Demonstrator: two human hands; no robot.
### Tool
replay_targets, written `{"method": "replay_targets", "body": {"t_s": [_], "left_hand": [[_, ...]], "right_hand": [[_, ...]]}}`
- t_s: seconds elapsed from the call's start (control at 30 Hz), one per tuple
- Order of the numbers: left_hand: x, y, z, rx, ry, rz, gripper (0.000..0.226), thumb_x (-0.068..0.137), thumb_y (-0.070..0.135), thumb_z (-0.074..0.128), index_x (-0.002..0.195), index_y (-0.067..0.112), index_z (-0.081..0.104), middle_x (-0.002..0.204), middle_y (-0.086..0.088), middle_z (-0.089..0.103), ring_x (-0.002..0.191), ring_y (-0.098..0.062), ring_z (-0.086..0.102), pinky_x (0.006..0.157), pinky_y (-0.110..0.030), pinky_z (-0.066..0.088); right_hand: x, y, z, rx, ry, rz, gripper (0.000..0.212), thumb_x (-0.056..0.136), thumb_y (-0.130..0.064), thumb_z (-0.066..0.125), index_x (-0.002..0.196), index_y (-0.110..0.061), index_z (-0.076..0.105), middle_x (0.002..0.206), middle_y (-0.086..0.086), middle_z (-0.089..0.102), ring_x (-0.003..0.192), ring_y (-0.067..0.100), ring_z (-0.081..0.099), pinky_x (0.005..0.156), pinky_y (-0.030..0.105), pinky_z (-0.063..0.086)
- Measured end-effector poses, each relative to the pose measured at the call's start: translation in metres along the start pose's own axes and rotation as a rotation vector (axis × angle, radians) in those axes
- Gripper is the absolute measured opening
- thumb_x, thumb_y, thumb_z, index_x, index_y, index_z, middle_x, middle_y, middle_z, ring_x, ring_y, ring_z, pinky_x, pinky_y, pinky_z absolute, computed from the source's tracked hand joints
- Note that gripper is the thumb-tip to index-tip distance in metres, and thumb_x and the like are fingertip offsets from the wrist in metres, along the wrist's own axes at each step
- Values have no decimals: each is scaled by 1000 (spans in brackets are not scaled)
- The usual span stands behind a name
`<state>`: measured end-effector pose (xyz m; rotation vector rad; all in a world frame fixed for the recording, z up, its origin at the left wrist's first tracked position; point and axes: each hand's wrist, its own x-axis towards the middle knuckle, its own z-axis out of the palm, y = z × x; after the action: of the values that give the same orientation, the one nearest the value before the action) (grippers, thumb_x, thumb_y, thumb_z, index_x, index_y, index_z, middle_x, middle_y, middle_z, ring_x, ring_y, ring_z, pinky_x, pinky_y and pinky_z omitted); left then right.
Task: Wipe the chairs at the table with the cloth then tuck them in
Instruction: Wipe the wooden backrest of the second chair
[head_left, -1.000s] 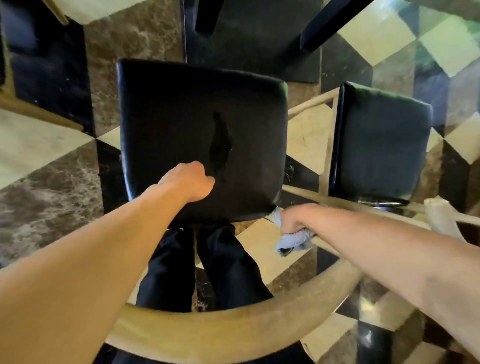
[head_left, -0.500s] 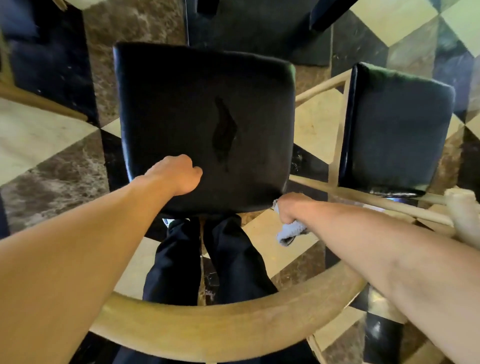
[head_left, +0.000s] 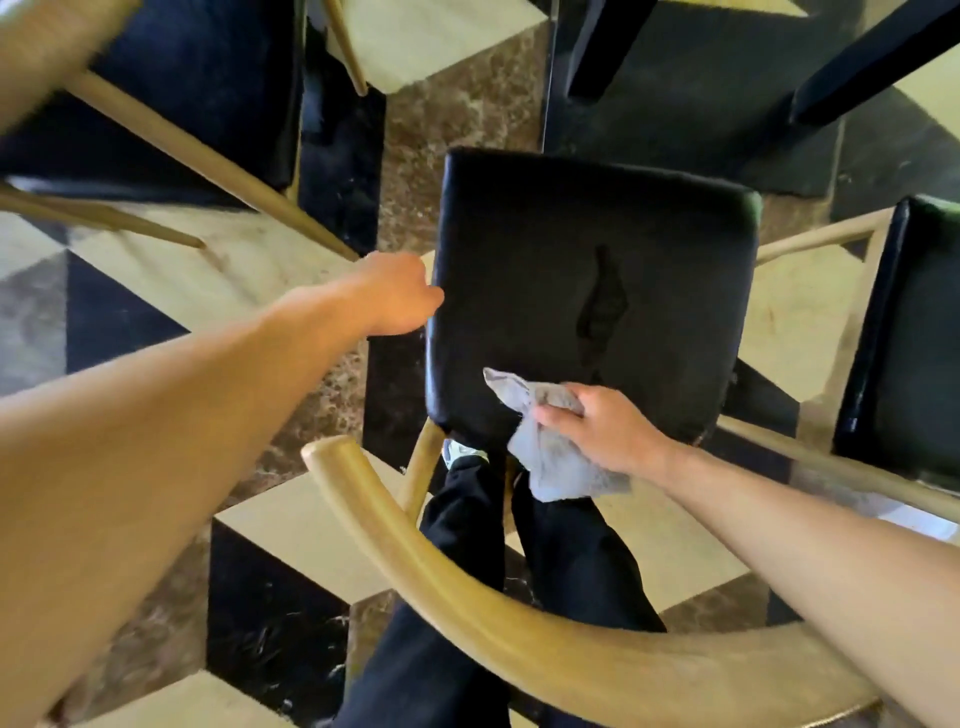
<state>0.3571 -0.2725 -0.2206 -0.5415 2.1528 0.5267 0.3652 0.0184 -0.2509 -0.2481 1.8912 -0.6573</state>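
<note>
My right hand, lower centre-right of frame, gripped the crumpled grey cloth against the near edge of the black seat. Seat glossy, with a long tear at mid-cushion. My left hand curled at the seat's left edge; grip unclear. Curved wooden backrest ran below.

**Wearer's body as seen from the head camera**

Both forearms are bare, with no sleeves, watch or jewellery in view. The left hand lies at 10 o'clock from frame centre; the right hand at 4 o'clock. Toward 6 o'clock, two legs wear loose black trousers with soft folds. One shoe, pale grey and white, shows at the left cuff.
</note>
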Motion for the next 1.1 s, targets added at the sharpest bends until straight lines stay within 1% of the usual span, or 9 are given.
{"method": "replay_targets", "body": {"t_s": [0.2, 0.27, 0.33, 0.43, 0.53, 0.73, 0.87, 0.93, 1.1], "left_hand": [[-32, -42, 4, -267, 147, -84, 27, 100, 35, 53, 89, 16, 68, 87, -8, 66, 79, -26, 61, 58, -31, 39], [-38, -51, 13, -412, 186, -132, 28, 98, 31, 54, 80, 15, 69, 77, -6, 66, 68, -21, 59, 54, -29, 38], [-41, -58, 26, -588, 190, -184, 29, 95, 27, 55, 79, 9, 70, 74, -9, 70, 69, -25, 62, 63, -32, 48], [-41, -58, 43, -755, 161, -202, 28, 94, 26, 53, 82, 8, 71, 74, -9, 73, 73, -29, 66, 74, -36, 53], [-36, -63, 53, -809, 171, -204, 28, 95, 28, 52, 84, 12, 72, 74, -6, 75, 78, -26, 70, 77, -36, 55], [-31, -85, 71, -866, 182, -253, 31, 98, 30, 52, 83, 10, 71, 70, -6, 74, 63, -20, 65, 65, -31, 53], [-40, -89, 73, -881, 144, -304, 29, 96, 27, 52, 84, 10, 71, 72, -7, 74, 63, -20, 64, 63, -31, 53], [-43, -87, 73, -905, 120, -320, 27, 97, 26, 52, 85, 11, 71, 75, -8, 75, 67, -23, 66, 71, -35, 57], [-45, -80, 66, -960, 138, -343, 26, 98, 24, 53, 90, 8, 72, 74, -10, 73, 63, -19, 62, 61, -30, 50]], "right_hand": [[10, -115, 59, 807, -352, -118, 27, 99, -38, 57, 106, -20, 76, 106, 1, 77, 102, 16, 72, 89, 26, 53], [2, -133, 76, 797, -503, -104, 37, 99, -45, 52, 105, -16, 74, 106, 4, 74, 103, 21, 68, 102, 39, 50], [-5, -140, 91, 674, -578, -91, 43, 95, -55, 49, 92, -18, 72, 91, 3, 70, 89, 19, 65, 97, 43, 48], [-1, -134, 99, 481, -508, -94, 43, 96, -58, 48, 73, -26, 68, 74, -9, 65, 76, 7, 61, 92, 42, 48], [18, -117, 112, 423, -418, -59, 54, 105, -39, 50, 55, -36, 68, 58, -23, 60, 60, -8, 56, 75, 22, 42], [71, -88, 134, 198, -254, 1, 23, 97, -33, 60, 101, -15, 75, 96, 1, 76, 96, 17, 68, 101, 39, 47], [53, -100, 125, 313, -309, 28, 28, 100, -25, 54, 86, -6, 69, 75, 2, 64, 77, 21, 57, 79, 41, 46], [29, -105, 108, 439, -355, 42, 33, 100, -35, 48, 82, -12, 63, 79, 14, 57, 76, 31, 48, 71, 42, 39], [-36, -118, 57, 715, -480, -119, 38, 104, -33, 46, 102, 0, 64, 85, 19, 62, 69, 31, 57, 55, 34, 45]]}}
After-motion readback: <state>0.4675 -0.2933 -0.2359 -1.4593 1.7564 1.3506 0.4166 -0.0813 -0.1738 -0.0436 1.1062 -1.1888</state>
